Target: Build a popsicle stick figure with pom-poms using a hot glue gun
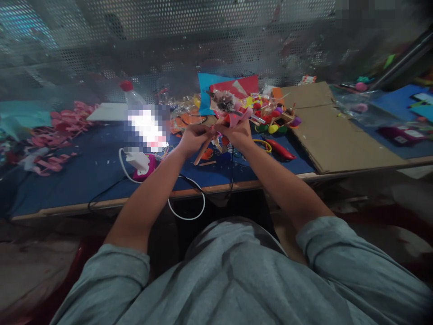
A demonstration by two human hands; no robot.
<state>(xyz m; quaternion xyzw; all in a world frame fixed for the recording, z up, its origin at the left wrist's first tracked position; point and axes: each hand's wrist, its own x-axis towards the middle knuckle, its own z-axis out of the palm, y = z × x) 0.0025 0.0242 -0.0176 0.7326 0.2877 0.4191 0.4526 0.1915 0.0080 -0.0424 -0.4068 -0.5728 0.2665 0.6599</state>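
My left hand point(195, 137) is closed in a pinch at the middle of the blue-topped table. What its fingertips hold is too small to make out. A tan flat strip point(202, 152) slants down just beside those fingers. My right hand point(239, 134) is wrapped round a pink glue gun point(237, 118) with a small red light; a black cord point(232, 168) runs down below that hand. Both hands' fingertips nearly meet. Just beyond them sits a fluffy grey-and-pink piece point(225, 102), partly blurred.
Colourful small parts point(274, 115) lie heaped behind my right hand, near a red tool point(281, 150). Flat cardboard point(345, 135) covers the right side. At left are a bright phone-like screen point(149, 128), a purple power socket point(145, 168), a bottle point(131, 95) and pink pieces point(67, 122).
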